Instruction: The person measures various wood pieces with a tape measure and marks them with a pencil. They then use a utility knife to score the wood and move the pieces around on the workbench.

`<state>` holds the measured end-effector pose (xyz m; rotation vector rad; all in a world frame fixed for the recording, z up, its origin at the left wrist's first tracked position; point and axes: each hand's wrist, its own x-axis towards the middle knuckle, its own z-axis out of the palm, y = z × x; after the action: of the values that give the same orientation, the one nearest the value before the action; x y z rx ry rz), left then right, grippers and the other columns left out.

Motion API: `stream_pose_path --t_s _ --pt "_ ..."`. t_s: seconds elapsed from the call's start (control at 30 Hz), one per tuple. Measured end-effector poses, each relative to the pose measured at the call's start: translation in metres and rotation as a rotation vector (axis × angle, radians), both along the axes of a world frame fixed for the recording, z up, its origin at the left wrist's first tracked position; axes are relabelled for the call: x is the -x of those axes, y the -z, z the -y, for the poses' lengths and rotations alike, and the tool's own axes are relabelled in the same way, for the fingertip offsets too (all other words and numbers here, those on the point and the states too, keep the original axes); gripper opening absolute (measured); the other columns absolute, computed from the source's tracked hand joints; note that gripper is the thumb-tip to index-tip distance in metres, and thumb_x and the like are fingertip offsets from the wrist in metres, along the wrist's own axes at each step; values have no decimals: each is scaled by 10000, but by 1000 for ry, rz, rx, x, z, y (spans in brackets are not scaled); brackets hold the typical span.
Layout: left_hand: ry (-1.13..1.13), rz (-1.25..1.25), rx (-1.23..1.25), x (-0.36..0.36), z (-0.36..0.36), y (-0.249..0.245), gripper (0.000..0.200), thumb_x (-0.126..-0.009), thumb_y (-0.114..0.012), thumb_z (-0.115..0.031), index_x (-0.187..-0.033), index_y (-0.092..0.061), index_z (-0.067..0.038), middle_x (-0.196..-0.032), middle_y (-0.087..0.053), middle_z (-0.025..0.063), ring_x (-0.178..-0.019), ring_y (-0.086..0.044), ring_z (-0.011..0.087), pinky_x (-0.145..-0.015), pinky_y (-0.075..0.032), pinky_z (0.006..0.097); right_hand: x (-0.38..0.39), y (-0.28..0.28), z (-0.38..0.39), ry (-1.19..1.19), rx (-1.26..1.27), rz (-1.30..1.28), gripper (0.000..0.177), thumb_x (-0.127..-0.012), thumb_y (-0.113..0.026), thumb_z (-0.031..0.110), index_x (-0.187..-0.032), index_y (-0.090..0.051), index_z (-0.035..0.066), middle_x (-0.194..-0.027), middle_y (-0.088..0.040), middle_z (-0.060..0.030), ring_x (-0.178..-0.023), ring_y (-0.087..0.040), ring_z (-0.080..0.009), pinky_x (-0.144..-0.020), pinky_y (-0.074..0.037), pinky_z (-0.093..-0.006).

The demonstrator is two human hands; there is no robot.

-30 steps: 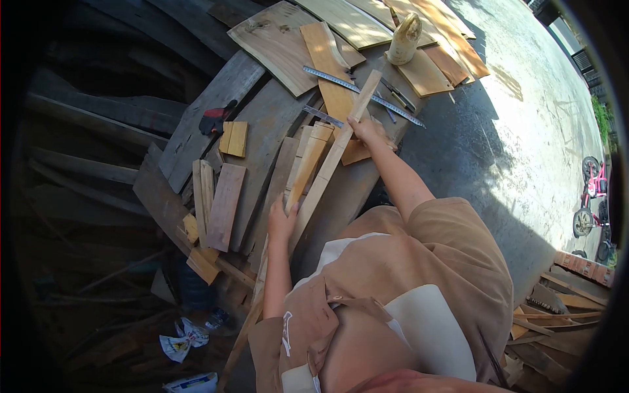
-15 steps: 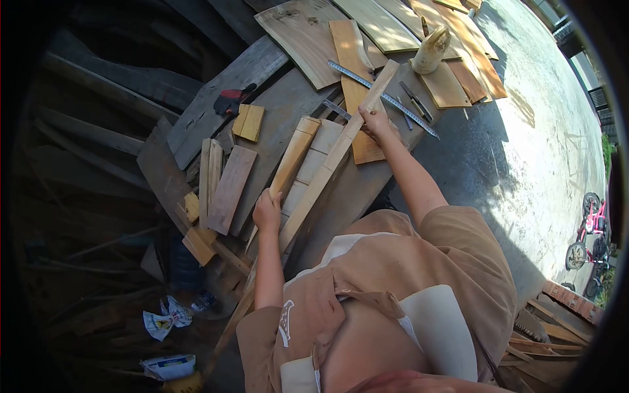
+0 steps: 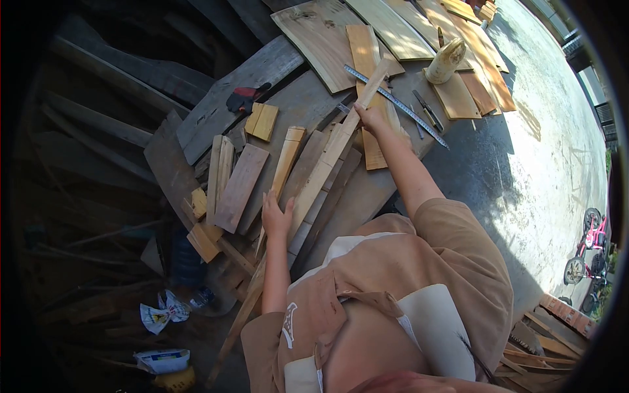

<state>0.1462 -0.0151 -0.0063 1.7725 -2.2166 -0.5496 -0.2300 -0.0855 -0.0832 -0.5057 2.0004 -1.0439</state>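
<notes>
My right hand [image 3: 370,118] is closed around the upper part of a long pale wooden strip [image 3: 326,160], which slants across the workbench [image 3: 368,188]. Fingers apart, my left hand [image 3: 277,215] is between that strip and a narrower wooden piece [image 3: 288,154], close to both. Under the long strip lies a lighter piece with dark cross lines [image 3: 308,223], partly covered. A steel ruler [image 3: 400,105] lies across an orange board [image 3: 374,147] beyond my right hand.
A red and black tool [image 3: 245,98] lies by a small yellow block [image 3: 262,122]. Short boards [image 3: 241,188] are at the left. A pale cup-like holder [image 3: 445,62] and large boards [image 3: 318,39] stand or lie at the back. A pink bicycle [image 3: 593,236] is far right.
My left hand has opened and moved off the narrower piece, toward the long strip. The long strip has shifted left over the lined piece, in my right hand. The view has shifted slightly.
</notes>
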Motion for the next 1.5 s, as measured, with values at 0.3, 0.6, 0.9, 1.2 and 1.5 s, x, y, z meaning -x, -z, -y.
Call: stream_pose_path --t_s 0.3,0.6,0.9,1.2,1.5 --pt "404 96 -107 -15 -41 11 664 -775 -588 -317 -1271 -298 15 -1323 -331 195 -1231 -309 330 -977 -306 387 -2 1 -16 -171 -160 -244 575 -715 -608 539 -750 -615 -35 -588 -597 -129 -477 -569 -199 -459 -441 -315" --pt "387 176 -246 -74 -64 -7 665 -771 -605 -260 -1279 -276 15 -1344 -293 199 -1252 -271 331 -993 -277 416 -73 -93 -58 -348 -403 -669 795 -597 -650 602 -1092 -520 -6 -1180 -476 -188 -1088 -473 -287 -876 -341 -557" --pt "376 88 -302 -89 -71 -10 766 -738 -639 -284 -1326 -222 -25 -1354 -288 179 -1263 -252 326 -1005 -248 438 -73 -50 -73 -548 -157 -833 759 -721 -554 547 -1311 -320 131 -1405 -153 -186 -1301 -133 -354 -954 -223 -594" --pt "363 -94 -151 25 -4 -14 841 -722 -626 -430 -1336 -208 -35 -1341 -274 223 -1264 -243 332 -1022 -240 382 -73 -55 -76 -646 -237 -814 779 -751 -521 545 -1347 -241 129 -1412 -132 -181 -1300 -134 -356 -966 -216 -584" --pt "566 240 85 151 0 26 716 -783 -500 -499 -1338 -250 -122 -1365 -264 175 -1281 -230 281 -1011 -204 478 -25 -63 -64 -788 -65 -677 583 -739 -585 389 -1152 -488 -12 -1191 -477 -206 -1077 -477 -334 -916 -381 -366"
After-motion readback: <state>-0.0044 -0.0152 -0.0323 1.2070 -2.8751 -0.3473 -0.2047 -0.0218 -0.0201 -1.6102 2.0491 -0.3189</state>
